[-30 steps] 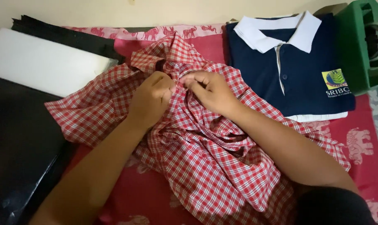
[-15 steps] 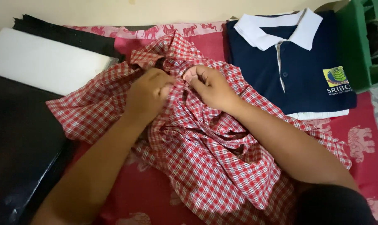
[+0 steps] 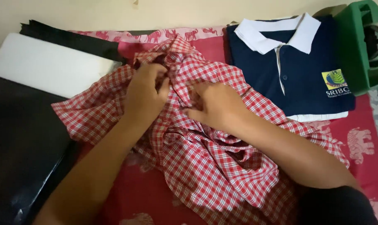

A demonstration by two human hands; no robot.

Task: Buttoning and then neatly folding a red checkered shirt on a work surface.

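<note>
Red-and-white checked cotton shirt (image 3: pixel 205 166) lies rumpled on the red elephant-print bedspread (image 3: pixel 360 137); left hand (image 3: pixel 145 93) pinches cloth near the collar, fingers closed. Right hand (image 3: pixel 216 104) presses flat, fingers spread. Soft, light, floppy: likely best gripped at collar or seams.

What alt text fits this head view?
Two bare hands, left hand and right hand, press into a rumpled red checked shirt on a red patterned cloth. A folded navy polo shirt lies at upper right.
</note>
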